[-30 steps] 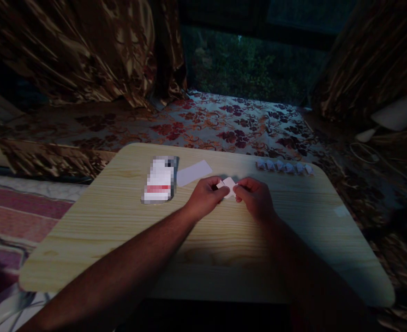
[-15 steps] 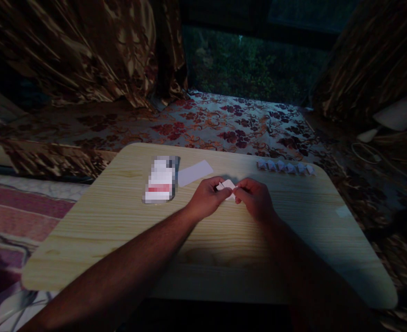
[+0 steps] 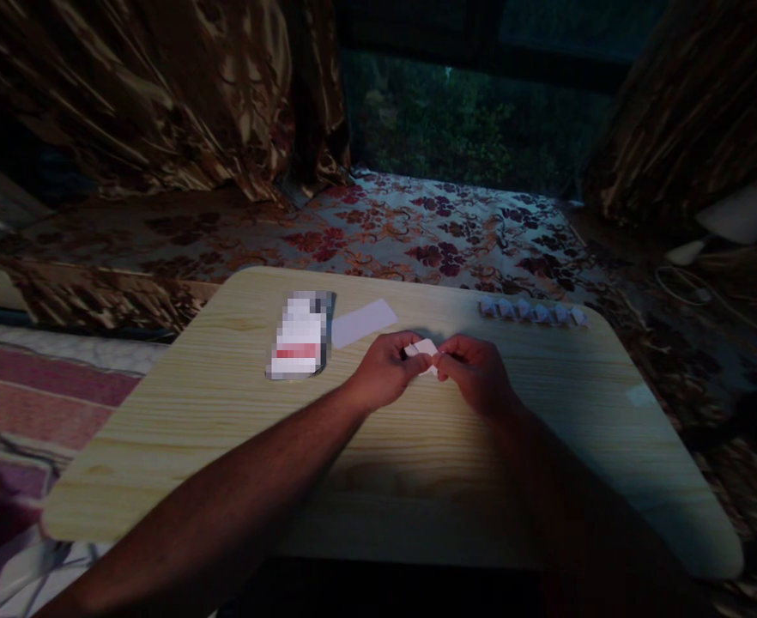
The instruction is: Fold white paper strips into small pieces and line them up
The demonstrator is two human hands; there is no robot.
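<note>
Between my two hands is a small piece of folded white paper (image 3: 423, 348), held just over the middle of the table. My left hand (image 3: 388, 371) grips its left side, thumb on the near face and fingers behind. My right hand (image 3: 476, 371) pinches the right corner of the same paper between thumb and fingertips. The fingers cover part of the folds. Beyond my left hand, a flat strip of pale paper (image 3: 364, 323) lies on the table.
The light wooden table (image 3: 237, 463) has rounded corners. A pixelated phone-like object (image 3: 298, 336) lies on its left, several small folded paper pieces (image 3: 533, 312) line the far right edge, and a pale scrap (image 3: 640, 395) is near the right edge. A flowered ledge (image 3: 417, 223) stands behind.
The folded paper has tilted slightly between my fingers, and my right fingertips have shifted a little at its corner. Both hands stay in nearly the same place.
</note>
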